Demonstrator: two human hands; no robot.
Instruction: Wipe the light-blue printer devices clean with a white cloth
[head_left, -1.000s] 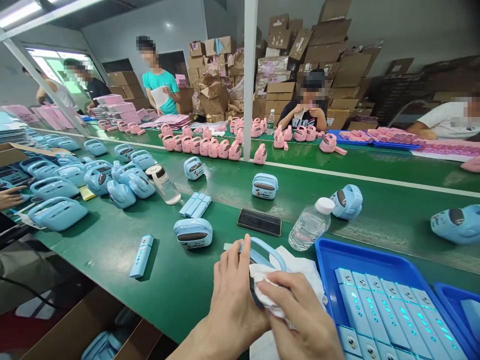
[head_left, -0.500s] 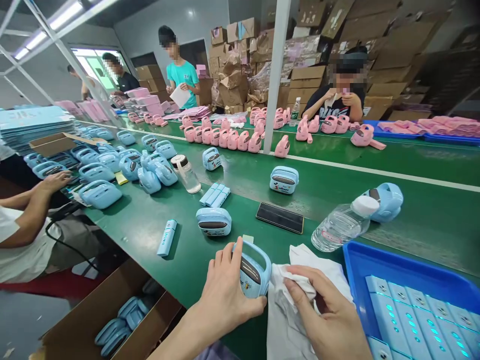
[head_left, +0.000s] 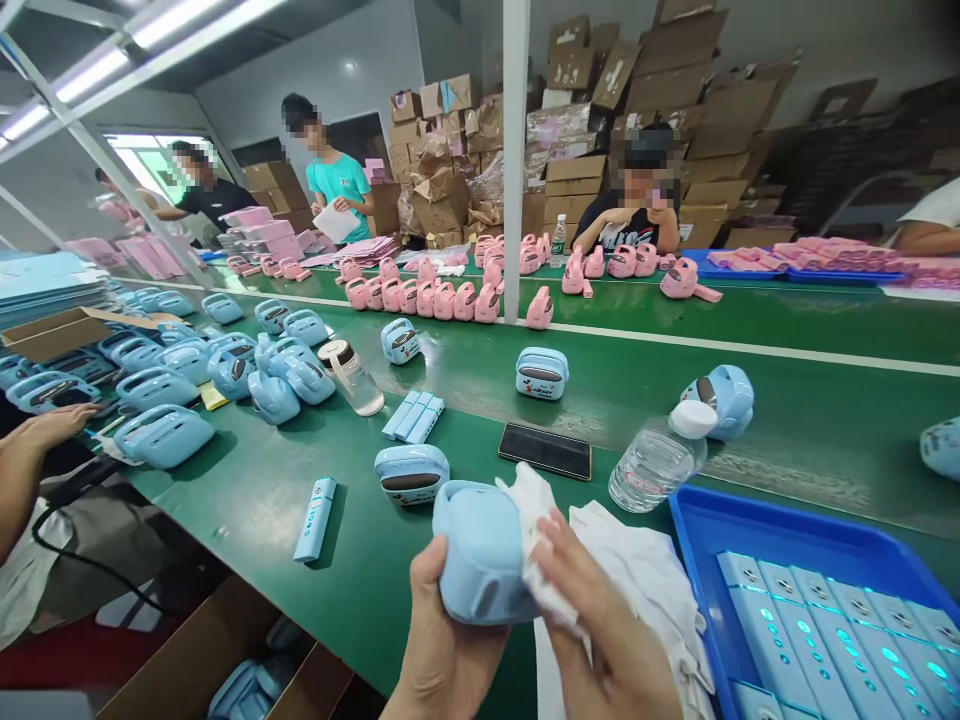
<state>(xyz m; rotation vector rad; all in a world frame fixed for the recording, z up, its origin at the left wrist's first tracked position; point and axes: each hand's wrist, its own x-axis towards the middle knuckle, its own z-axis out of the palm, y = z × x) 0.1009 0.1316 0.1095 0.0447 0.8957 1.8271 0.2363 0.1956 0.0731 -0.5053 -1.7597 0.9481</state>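
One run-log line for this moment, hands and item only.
left hand: grips blue device, lifted off green table | right hand: presses white cloth on device side | blue tray: right

A rounded pale-blue plastic device (head_left: 480, 552) is gripped from below by the left hand (head_left: 442, 650); a crumpled white cloth (head_left: 547, 560) is pressed against its side by the right hand (head_left: 607, 640), above the green conveyor belt (head_left: 360, 560), beside a blue plastic tray (head_left: 757, 520)
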